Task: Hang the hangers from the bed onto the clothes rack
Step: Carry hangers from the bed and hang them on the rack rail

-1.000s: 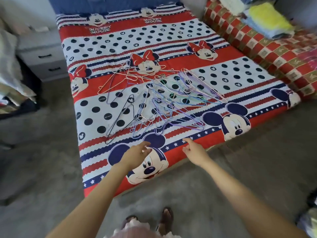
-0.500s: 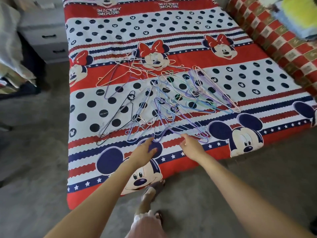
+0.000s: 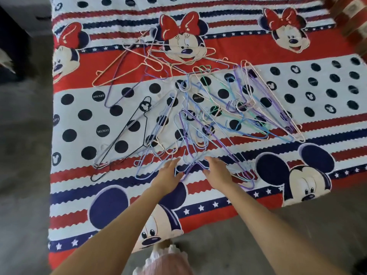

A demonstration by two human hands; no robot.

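Note:
Several thin wire hangers (image 3: 200,116) in purple, blue, pink, green and orange lie tangled across the middle of the bed (image 3: 79,195), which has a red, white and navy cartoon-mouse cover. A black hanger (image 3: 127,133) lies at the left of the pile. My left hand (image 3: 168,175) and my right hand (image 3: 217,171) reach side by side to the near edge of the pile, fingers extended, at a purple hanger (image 3: 193,165) between them. Neither hand grips anything. No clothes rack is in view.
Grey floor (image 3: 23,155) runs along the bed's left side and in front of it. A dark piece of furniture (image 3: 17,36) stands at the upper left. A red checked cushion (image 3: 351,16) sits at the top right corner.
I have stepped closer to the bed. Both hands moved forward from the bed's near edge to the front of the hanger pile.

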